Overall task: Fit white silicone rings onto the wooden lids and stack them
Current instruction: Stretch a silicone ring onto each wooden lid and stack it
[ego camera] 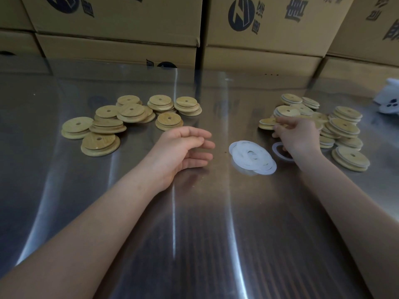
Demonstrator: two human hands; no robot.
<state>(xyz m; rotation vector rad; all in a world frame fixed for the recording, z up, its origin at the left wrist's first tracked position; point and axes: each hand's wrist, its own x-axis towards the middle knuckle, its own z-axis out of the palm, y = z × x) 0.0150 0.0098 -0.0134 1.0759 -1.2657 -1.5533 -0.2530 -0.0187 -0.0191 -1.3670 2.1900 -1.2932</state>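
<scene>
Several bare wooden lids [108, 124] lie scattered at the left of the steel table [194, 223]. A pile of lids fitted with white rings [343, 128] sits at the right. Loose white silicone rings [252, 157] lie in a flat heap at the centre. My left hand [183, 152] hovers empty with relaxed fingers, left of the rings. My right hand [295, 134] reaches to the ringed pile, and its fingers pinch a ringed lid [266, 123] at the pile's left edge. One more ring [278, 147] lies partly under that hand.
Stacked cardboard boxes [259, 29] form a wall along the table's far edge. A white object [388, 98] sits at the far right edge.
</scene>
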